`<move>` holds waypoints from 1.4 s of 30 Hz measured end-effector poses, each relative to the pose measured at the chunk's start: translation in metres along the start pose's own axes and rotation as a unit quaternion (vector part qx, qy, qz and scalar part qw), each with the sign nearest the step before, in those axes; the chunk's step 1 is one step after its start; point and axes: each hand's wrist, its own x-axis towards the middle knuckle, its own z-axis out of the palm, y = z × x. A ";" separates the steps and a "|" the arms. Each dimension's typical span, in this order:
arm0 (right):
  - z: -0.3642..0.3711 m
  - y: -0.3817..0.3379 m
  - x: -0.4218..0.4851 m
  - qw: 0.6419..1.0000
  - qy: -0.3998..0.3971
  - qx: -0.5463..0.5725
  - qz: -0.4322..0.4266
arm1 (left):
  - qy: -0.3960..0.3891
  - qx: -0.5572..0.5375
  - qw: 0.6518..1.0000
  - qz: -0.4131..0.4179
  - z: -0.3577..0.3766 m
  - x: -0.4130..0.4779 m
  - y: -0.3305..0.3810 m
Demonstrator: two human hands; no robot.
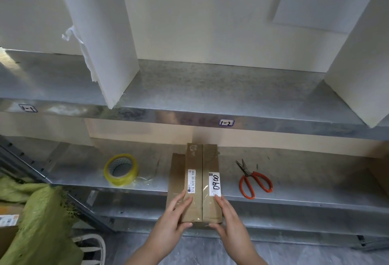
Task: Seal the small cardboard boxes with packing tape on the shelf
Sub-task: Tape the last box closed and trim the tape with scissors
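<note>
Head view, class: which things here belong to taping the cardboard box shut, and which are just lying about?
For the job: cardboard box; yellowish tape roll; red-handled scissors; left hand and right hand, both on the box's near end.
Lying about: green sack; white divider board; shelf label.

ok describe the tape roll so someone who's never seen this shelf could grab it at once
Find the lower galvanised metal shelf, where brown cardboard boxes sit in the middle. Left of the boxes, and apart from them, sits a roll of clear yellowish packing tape. It is the only round ring there; the red-handled scissors lie on the boxes' other side.
</note>
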 end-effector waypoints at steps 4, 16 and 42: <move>-0.011 -0.008 0.010 1.000 -0.004 -0.001 -0.007 | -0.005 -0.005 1.000 -0.017 -0.015 0.011 0.004; -0.003 -0.009 -0.008 0.999 0.039 -0.018 -0.030 | 0.006 0.141 0.990 0.012 -0.013 -0.007 0.014; 0.096 -0.167 0.111 0.966 -0.005 -0.234 -0.113 | 0.016 0.392 0.919 -0.038 -0.168 0.008 -0.103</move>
